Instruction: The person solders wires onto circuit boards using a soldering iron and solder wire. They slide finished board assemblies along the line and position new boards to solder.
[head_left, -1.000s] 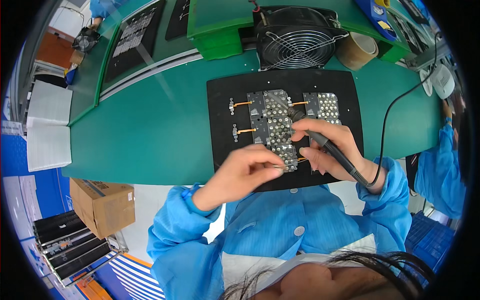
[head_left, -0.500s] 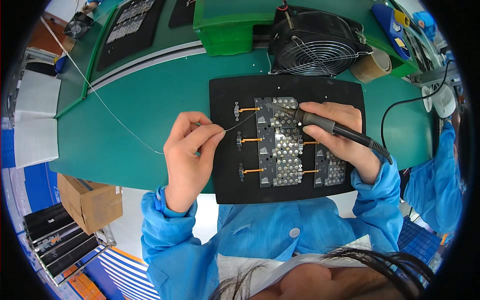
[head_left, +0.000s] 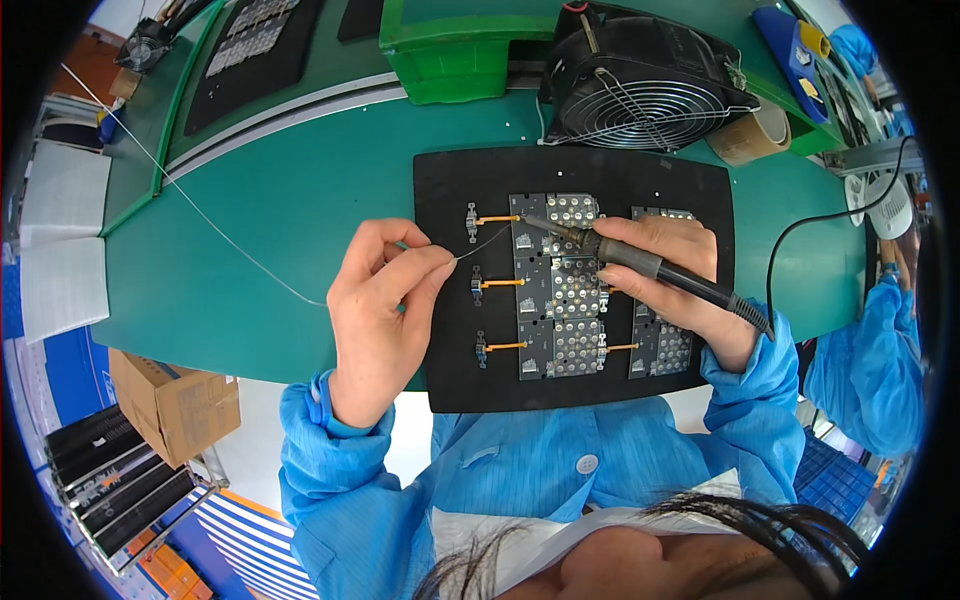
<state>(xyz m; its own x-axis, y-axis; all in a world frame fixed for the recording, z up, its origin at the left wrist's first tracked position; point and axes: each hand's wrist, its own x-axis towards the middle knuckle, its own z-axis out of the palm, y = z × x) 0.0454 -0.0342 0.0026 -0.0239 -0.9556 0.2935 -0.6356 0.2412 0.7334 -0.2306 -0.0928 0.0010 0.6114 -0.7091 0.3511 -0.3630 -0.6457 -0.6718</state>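
Green bench (head_left: 300,200): two circuit boards (head_left: 556,285)

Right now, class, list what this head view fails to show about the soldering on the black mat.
- Whether the soldering iron tip touches the solder wire: too small.
- The circuit boards under the right hand: covered by it.
- Where the wire starts: cut off at the upper left edge.
- Board parts: too fine.
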